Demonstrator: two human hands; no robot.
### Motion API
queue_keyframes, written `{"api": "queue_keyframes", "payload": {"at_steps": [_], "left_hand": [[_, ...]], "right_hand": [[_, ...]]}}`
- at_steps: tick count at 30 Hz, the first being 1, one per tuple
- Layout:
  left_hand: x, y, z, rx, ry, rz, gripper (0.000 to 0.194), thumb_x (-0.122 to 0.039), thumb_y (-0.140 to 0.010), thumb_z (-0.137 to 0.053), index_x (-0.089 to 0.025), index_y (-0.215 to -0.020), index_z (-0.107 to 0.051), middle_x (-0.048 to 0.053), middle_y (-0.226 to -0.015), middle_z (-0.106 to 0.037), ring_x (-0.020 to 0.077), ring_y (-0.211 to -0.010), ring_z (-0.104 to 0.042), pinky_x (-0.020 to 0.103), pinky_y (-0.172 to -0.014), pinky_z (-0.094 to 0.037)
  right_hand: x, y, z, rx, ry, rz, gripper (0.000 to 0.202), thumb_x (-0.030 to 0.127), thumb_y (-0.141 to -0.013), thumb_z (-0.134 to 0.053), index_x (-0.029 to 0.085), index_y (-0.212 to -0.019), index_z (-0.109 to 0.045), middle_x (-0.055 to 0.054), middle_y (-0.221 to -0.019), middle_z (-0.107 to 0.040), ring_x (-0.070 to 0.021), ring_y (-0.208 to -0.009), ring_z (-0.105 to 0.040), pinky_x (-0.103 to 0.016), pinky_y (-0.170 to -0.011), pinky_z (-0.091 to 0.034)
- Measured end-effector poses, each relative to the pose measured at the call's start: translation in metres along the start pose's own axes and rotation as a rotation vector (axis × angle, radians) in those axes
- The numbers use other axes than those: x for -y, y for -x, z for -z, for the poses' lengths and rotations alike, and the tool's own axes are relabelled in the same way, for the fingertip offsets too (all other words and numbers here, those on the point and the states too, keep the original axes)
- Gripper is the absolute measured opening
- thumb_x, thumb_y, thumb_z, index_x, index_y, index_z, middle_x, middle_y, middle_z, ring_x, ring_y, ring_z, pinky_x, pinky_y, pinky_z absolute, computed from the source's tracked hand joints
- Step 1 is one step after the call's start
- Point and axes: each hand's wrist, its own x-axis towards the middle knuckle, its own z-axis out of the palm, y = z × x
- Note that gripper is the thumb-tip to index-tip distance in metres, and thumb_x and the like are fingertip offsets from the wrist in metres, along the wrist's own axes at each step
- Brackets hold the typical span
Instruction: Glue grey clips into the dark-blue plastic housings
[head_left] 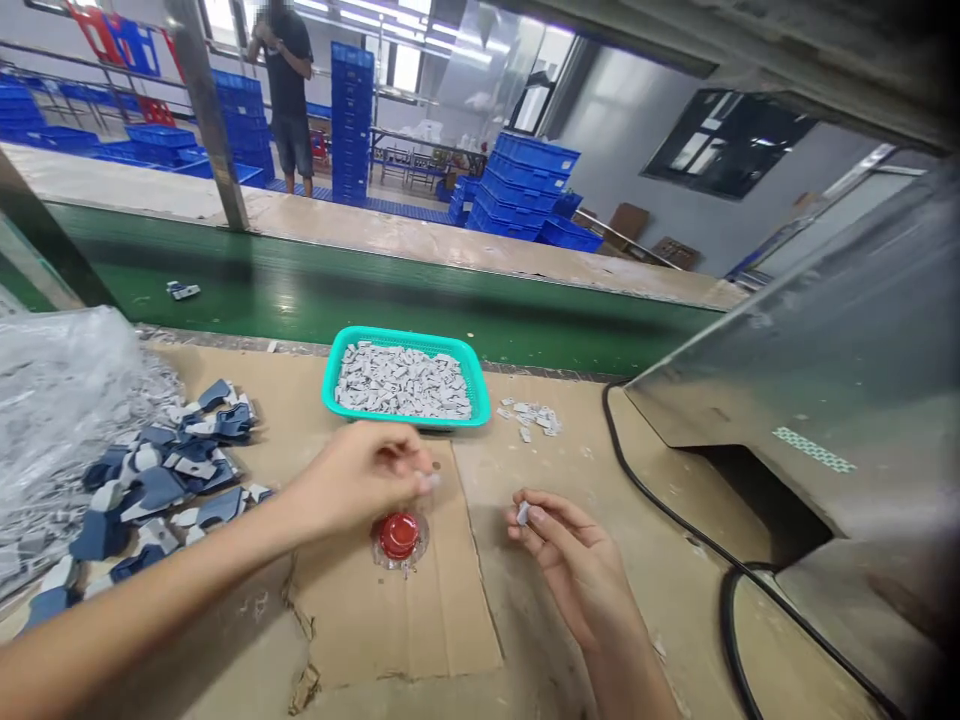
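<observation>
My left hand [382, 468] is closed in a pinch on a small pale plastic piece [430, 482], partly blurred, above a cardboard sheet [390, 630]. Just below it on the cardboard sits a small red dish [399, 536] with a shiny, wet-looking surface. Off to the right, my right hand [562, 550] grips a small light-grey plastic piece [523, 513] between thumb and fingers. Behind both hands stands a turquoise basket [480, 405] filled with many similar grey pieces [401, 382]. A few loose grey pieces [534, 416] lie beside the basket.
At left, dark-blue and grey molded parts [161, 475] lie heaped beside a clear plastic bag [67, 380]. A black cable [660, 500] runs along the metal housing [810, 330] at right. Beyond the bench is a green conveyor belt [300, 290]; a person [289, 90] stands behind it among blue crates [521, 185].
</observation>
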Motion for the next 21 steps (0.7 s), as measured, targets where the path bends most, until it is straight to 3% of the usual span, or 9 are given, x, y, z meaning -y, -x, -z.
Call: {"api": "queue_keyframes", "payload": {"at_steps": [2,5,7,9,12,14,16,18,21], "left_hand": [[-0.01,-0.042,-0.016,0.056,-0.098,-0.109,0.007,-0.01,-0.068,-0.056,-0.008,-0.071,-0.062,0.001,-0.067,-0.06,0.0117,-0.067,-0.056,0.023,-0.066,-0.044],[-0.022,-0.096,-0.051,0.1,-0.14,-0.198,0.027,-0.008,-0.071,-0.037,-0.001,-0.068,-0.063,-0.002,-0.072,-0.062,0.0159,-0.083,-0.059,0.03,-0.078,-0.043],[-0.028,-0.119,-0.07,0.119,-0.113,-0.201,0.031,-0.004,-0.07,-0.032,0.001,-0.064,-0.062,0.0,-0.079,-0.064,0.0171,-0.088,-0.059,0.032,-0.08,-0.044],[-0.032,-0.127,-0.079,0.146,-0.052,-0.191,0.03,-0.002,-0.067,-0.031,0.002,-0.059,-0.059,0.004,-0.088,-0.065,0.018,-0.093,-0.059,0.03,-0.077,-0.045],[-0.037,-0.109,-0.076,0.183,0.028,-0.203,0.033,-0.007,-0.066,-0.032,0.002,-0.072,-0.063,0.004,-0.096,-0.065,0.0206,-0.098,-0.056,0.027,-0.076,-0.043],[-0.04,-0.079,-0.066,0.251,0.033,-0.213,0.033,-0.013,-0.07,-0.044,-0.004,-0.093,-0.066,0.004,-0.087,-0.067,0.0189,-0.089,-0.06,0.026,-0.075,-0.044],[-0.041,-0.045,-0.054,0.332,0.014,-0.206,0.032,-0.02,-0.076,-0.051,-0.004,-0.101,-0.064,0.006,-0.08,-0.066,0.0167,-0.077,-0.061,0.025,-0.07,-0.045],[-0.039,-0.013,-0.043,0.338,0.017,-0.16,0.026,-0.019,-0.078,-0.055,-0.007,-0.099,-0.064,0.009,-0.082,-0.065,0.0149,-0.072,-0.06,0.023,-0.066,-0.046],[-0.029,0.024,-0.029,0.255,0.165,0.001,0.016,-0.019,-0.08,-0.054,-0.01,-0.09,-0.062,0.007,-0.084,-0.061,0.0123,-0.076,-0.057,0.021,-0.069,-0.046]], "right_hand": [[-0.001,0.004,0.002,-0.015,-0.001,0.019,0.079,0.044,-0.041,-0.077,0.007,-0.101,-0.041,-0.009,-0.105,-0.049,0.0,-0.075,-0.054,-0.011,-0.068,-0.05],[-0.004,0.011,0.004,-0.04,0.013,0.057,0.09,0.045,-0.043,-0.076,0.014,-0.117,-0.035,-0.009,-0.113,-0.045,0.0025,-0.073,-0.052,-0.008,-0.066,-0.049],[-0.006,0.016,0.006,-0.055,0.03,0.075,0.095,0.046,-0.045,-0.076,0.018,-0.123,-0.03,-0.007,-0.113,-0.045,0.0039,-0.069,-0.051,-0.008,-0.065,-0.048],[-0.008,0.019,0.009,-0.063,0.054,0.067,0.092,0.046,-0.045,-0.076,0.013,-0.12,-0.034,-0.006,-0.101,-0.049,0.0045,-0.067,-0.049,-0.006,-0.064,-0.046],[-0.008,0.023,0.013,-0.081,0.093,0.072,0.079,0.044,-0.048,-0.074,0.006,-0.109,-0.042,-0.005,-0.087,-0.049,0.0047,-0.07,-0.049,-0.002,-0.065,-0.045],[-0.008,0.027,0.011,-0.073,0.109,0.107,0.071,0.043,-0.049,-0.073,0.006,-0.104,-0.047,-0.007,-0.098,-0.047,0.0039,-0.076,-0.051,-0.001,-0.068,-0.046],[-0.007,0.033,0.002,-0.005,0.148,0.157,0.06,0.04,-0.052,-0.071,0.005,-0.096,-0.05,-0.009,-0.109,-0.043,0.0008,-0.085,-0.053,-0.003,-0.07,-0.049],[-0.008,0.041,-0.012,0.107,0.254,0.286,0.046,0.037,-0.061,-0.066,0.003,-0.088,-0.049,-0.009,-0.109,-0.042,-0.0007,-0.09,-0.055,-0.004,-0.074,-0.051],[-0.009,0.054,-0.034,0.241,0.489,0.605,0.025,0.024,-0.074,-0.052,0.003,-0.083,-0.042,-0.006,-0.093,-0.045,0.0042,-0.085,-0.054,-0.003,-0.078,-0.05]]}}
